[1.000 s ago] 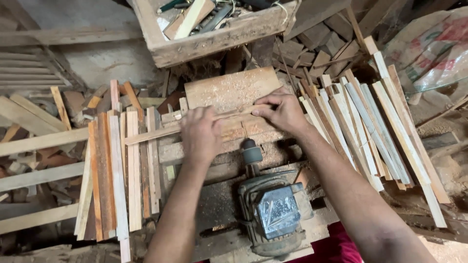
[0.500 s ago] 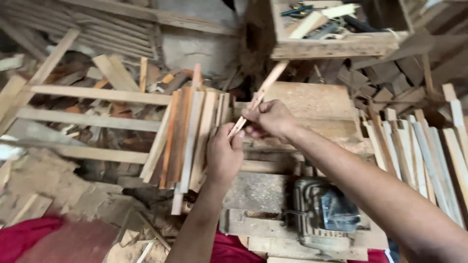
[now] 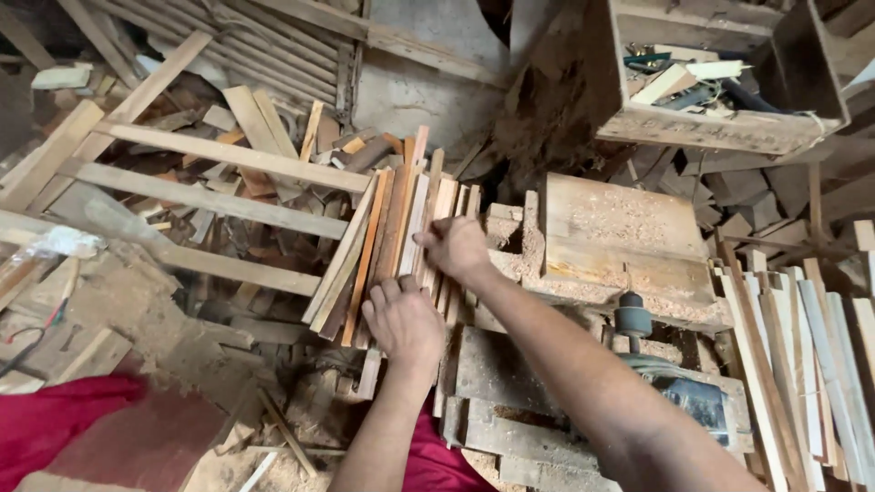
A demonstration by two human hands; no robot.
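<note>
Resting on the stack of thin wooden slats [image 3: 392, 228], the left hand [image 3: 406, 321] lies flat with fingers pressed together. The right hand [image 3: 456, 248] curls onto the slats' right edge, beside the sawdust-covered wooden block [image 3: 620, 239].

no labels, signs or screens show anywhere in this cluttered woodworking space. the nearest thing to a package is an open wooden crate [image 3: 720, 128] at about one o'clock, near the top right edge: a boxy, rough, brown container with worn plank walls, tilted toward the viewer, holding loose offcuts and small dark items too jumbled to tell apart. at about nine o'clock, near the left edge, lies a small crumpled piece of clear plastic wrap [image 3: 64, 241], pale and whitish, resting on a sawdust-covered board.
</note>
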